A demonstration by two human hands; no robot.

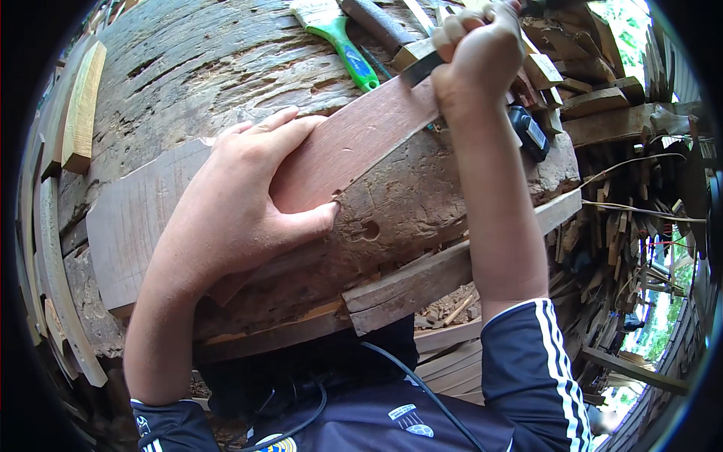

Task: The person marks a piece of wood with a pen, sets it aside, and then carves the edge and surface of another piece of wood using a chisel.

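Note:
A flat reddish wooden board (361, 143) lies slantwise on a thick, weathered timber bench (226, 60). Across its lower left part my left hand (241, 188) grips it, with the thumb at the near edge and the fingers toward the far edge. My right hand (482, 53) is closed in a fist round a tool with a flat dark blade (422, 69); the fist hides most of its handle. That blade meets the board's upper right end. Under or beside my left hand is a wider greyish plank (135, 218); the hand hides how the two boards meet.
Beyond the board lie a paintbrush with a green handle (350, 56) and a dark cylindrical piece (380, 26). A small black object with a label (529, 134) sits right of my forearm. A wooden strip (407, 286) runs along the near edge. Stacked offcuts (595, 98) crowd the right.

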